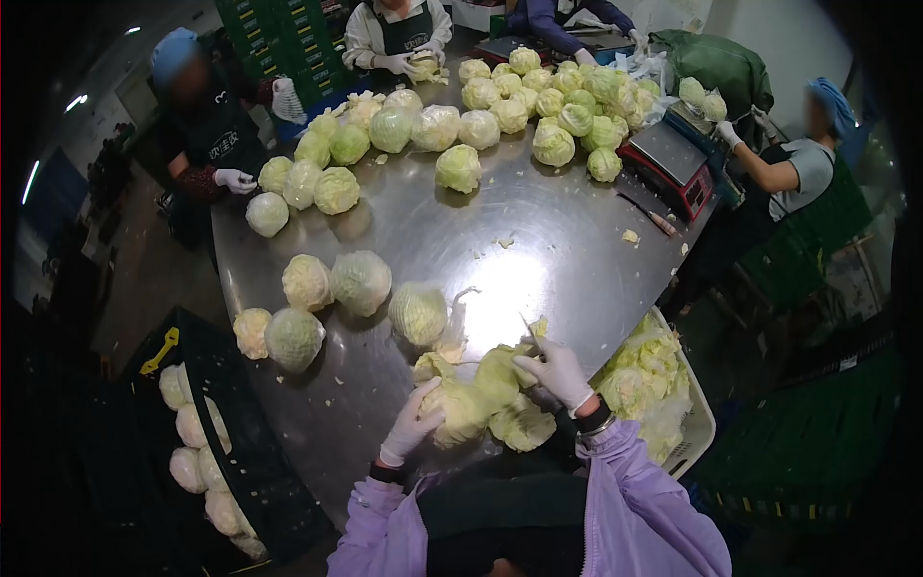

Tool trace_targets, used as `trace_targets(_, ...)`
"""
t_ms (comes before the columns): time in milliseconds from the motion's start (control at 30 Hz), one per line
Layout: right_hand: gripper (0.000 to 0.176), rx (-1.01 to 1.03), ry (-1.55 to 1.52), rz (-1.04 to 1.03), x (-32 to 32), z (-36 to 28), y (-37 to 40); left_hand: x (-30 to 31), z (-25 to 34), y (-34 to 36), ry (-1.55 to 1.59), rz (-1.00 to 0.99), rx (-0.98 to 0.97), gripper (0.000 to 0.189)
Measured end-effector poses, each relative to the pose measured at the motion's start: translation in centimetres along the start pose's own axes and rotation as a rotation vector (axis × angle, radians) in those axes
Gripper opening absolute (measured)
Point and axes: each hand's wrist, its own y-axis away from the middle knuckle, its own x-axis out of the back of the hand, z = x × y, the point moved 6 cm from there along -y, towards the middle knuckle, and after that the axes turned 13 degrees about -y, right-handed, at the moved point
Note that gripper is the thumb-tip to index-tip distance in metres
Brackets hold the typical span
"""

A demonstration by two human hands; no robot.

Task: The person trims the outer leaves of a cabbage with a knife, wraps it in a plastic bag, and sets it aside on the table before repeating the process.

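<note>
Left hand (411, 423) clamped on cabbage (463, 412) at near tabletop (577, 260) edge; right hand (556, 370) over its loosened leaves (524, 425) — grip unclear, perhaps a knife. Trimming seems midway — outer leaves partly off.

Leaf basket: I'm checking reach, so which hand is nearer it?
Right. The right hand is close beside the basket; the left hand holds the cabbage, farther away.

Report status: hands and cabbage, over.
Left hand on the cabbage, holding it down. Right hand at its peeled leaves; grip unclear. Other cabbages lie apart on the table; basket of trimmings at right.
</note>
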Motion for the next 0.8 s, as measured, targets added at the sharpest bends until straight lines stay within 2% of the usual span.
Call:
trace_targets(33,0.046,-0.047,-0.156,-0.133,-1.7,-0.3,0.2,-0.2,0.8,0.2,-0.067,-0.012,-0.009,0.066)
trace_targets(67,0.046,-0.049,-0.159,-0.135,-2.9,-0.7,0.2,-0.3,1.6,0.2,-0.068,-0.012,-0.005,0.066)
trace_targets(133,0.051,0.14,0.038,-0.302,-6.3,-2.4,0.6,-1.2,4.8,0.3,-0.469,-0.029,-0.185,0.072)
trace_targets(233,0.05,0.259,0.196,-0.234,-8.3,-3.9,1.2,-2.2,4.9,0.8,-0.573,-0.035,-0.154,0.077)
trace_targets(267,0.041,0.22,0.161,-0.261,-8.2,-3.9,1.0,-2.5,4.8,1.0,-0.594,-0.038,-0.135,0.079)
trace_targets(367,0.035,0.265,0.174,-0.241,-8.2,-2.2,0.8,-3.6,5.1,1.0,-0.663,-0.079,-0.144,0.08)
trace_targets(500,0.033,0.229,0.099,-0.153,-4.9,0.4,-0.1,-3.3,5.2,0.4,-0.62,-0.073,-0.195,0.081)
trace_targets(567,0.034,0.034,-0.033,-0.058,-2.2,1.9,-1.1,-2.0,4.9,0.1,-0.531,-0.058,-0.172,0.088)
trace_targets(633,0.037,-0.012,-0.012,-0.118,-2.1,0.7,-0.4,-2.3,5.1,0.0,-0.457,-0.092,-0.116,0.094)
trace_targets(700,0.041,0.254,0.022,-0.167,-4.3,-3.1,0.8,-3.3,5.4,-0.1,-0.384,-0.133,-0.056,0.101)
trace_targets(733,0.035,0.22,0.223,-0.186,-6.5,-2.0,1.1,-4.0,5.7,-0.4,-0.323,-0.133,-0.067,0.105)
trace_targets(767,0.035,0.218,0.221,-0.182,-7.4,-1.7,1.1,-4.4,6.0,-0.5,-0.26,-0.132,-0.078,0.108)
trace_targets(800,0.032,0.273,0.201,-0.168,-7.9,-1.8,1.2,-4.1,5.4,-0.2,-0.417,-0.163,0.064,0.109)
